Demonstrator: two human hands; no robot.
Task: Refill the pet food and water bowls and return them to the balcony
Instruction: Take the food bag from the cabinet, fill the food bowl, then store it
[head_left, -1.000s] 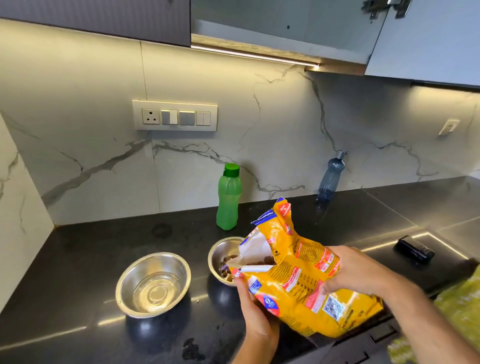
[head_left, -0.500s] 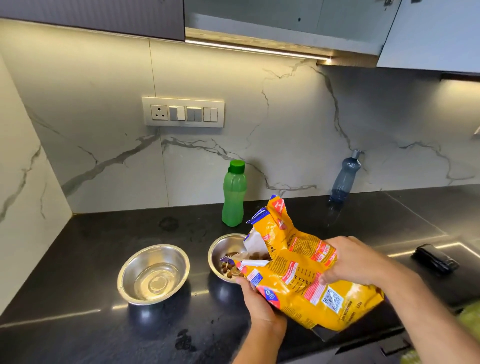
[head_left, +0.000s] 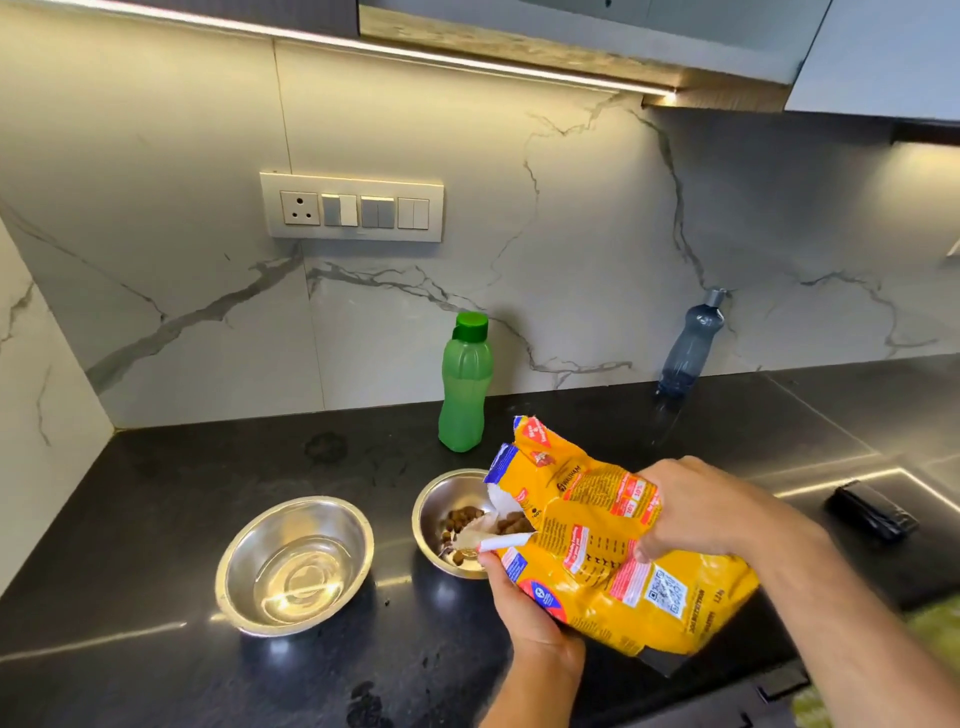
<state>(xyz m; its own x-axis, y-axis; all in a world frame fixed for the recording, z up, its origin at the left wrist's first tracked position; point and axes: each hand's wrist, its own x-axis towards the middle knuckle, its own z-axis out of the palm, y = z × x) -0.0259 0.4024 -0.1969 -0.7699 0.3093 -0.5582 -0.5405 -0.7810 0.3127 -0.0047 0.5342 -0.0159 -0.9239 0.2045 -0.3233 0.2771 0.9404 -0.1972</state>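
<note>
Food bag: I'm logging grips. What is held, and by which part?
The bag: left hand under its open mouth, right hand gripping its upper middle.

Marble wall (head_left: 571, 234), blk counter (head_left: 130, 519)

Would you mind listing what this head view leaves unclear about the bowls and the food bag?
- Food bowl: right side hidden by the yellow bag, so its fill level is unclear.
- Bag's print: too small to read.
- Left hand: fingers hidden under the bag.
- Larger bowl: reflections make any water uncertain.
</note>
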